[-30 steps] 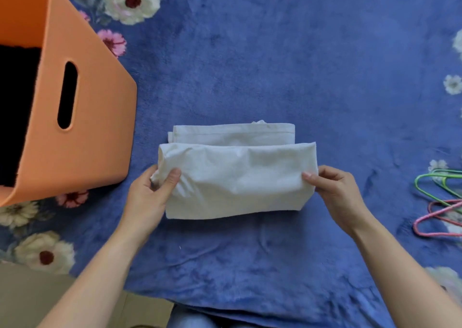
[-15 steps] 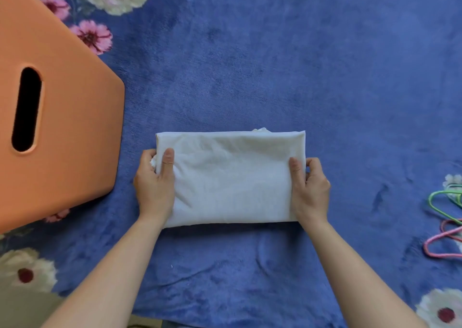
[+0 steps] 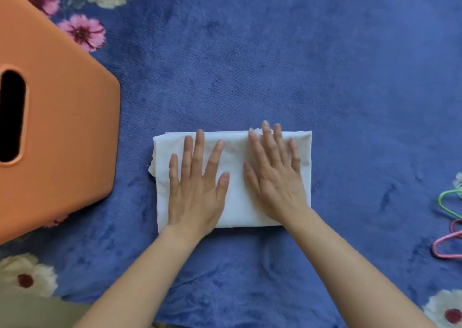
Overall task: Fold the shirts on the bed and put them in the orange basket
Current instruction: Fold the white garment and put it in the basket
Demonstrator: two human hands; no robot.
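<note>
A white shirt (image 3: 235,202), folded into a compact rectangle, lies on the blue flowered bed cover in the middle of the view. My left hand (image 3: 196,185) lies flat on its left half with the fingers spread and straight. My right hand (image 3: 273,175) presses flat on its right half, fingertips reaching the far edge. The orange basket (image 3: 70,137) stands to the left of the shirt, a short gap away, with its dark handle slot facing me. The inside of the basket is out of view.
Green and pink wire hangers (image 3: 450,225) lie at the right edge of the bed. The blue cover (image 3: 275,65) stretches open beyond the shirt. The bed's near edge runs along the bottom left.
The last fold was laid over and both hands let go of the shirt's side edges. They now lie flat on top of it, pressing it down.
</note>
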